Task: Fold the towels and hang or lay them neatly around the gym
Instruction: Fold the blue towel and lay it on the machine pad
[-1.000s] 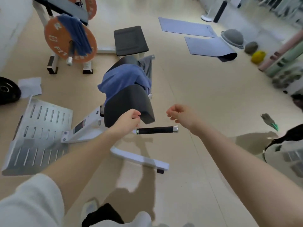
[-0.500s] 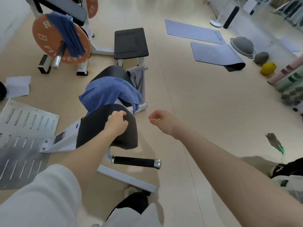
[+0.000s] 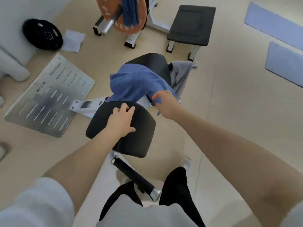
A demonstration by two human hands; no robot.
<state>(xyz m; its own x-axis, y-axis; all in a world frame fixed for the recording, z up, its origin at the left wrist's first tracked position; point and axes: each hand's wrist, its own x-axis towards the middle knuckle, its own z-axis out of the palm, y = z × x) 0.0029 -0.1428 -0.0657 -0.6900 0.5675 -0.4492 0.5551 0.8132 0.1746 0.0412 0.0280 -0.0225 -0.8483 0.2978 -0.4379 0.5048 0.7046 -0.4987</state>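
Note:
A crumpled blue towel [image 3: 134, 84] lies over the black padded seat [image 3: 150, 63] of a white exercise machine. My right hand [image 3: 165, 102] grips the towel's near right corner. My left hand [image 3: 122, 119] rests with spread fingers on the machine's nearer black pad [image 3: 141, 138]. A grey towel [image 3: 182, 76] hangs off the seat's right side. Another blue towel [image 3: 130, 12] is draped over the bar in front of an orange weight plate [image 3: 113, 15]. A pale folded cloth [image 3: 73, 40] lies on the floor at the left.
A slotted metal footplate [image 3: 49, 97] lies left of the machine. A black weight plate [image 3: 43, 35] sits on the floor at far left, a black flat bench [image 3: 191, 25] behind, grey mats [image 3: 285, 63] at right. A black handle bar [image 3: 132, 174] juts near my legs.
I have stepped closer and look more steeply down. My left hand opened flat onto the near pad. My right hand reached forward and took hold of the blue towel's corner.

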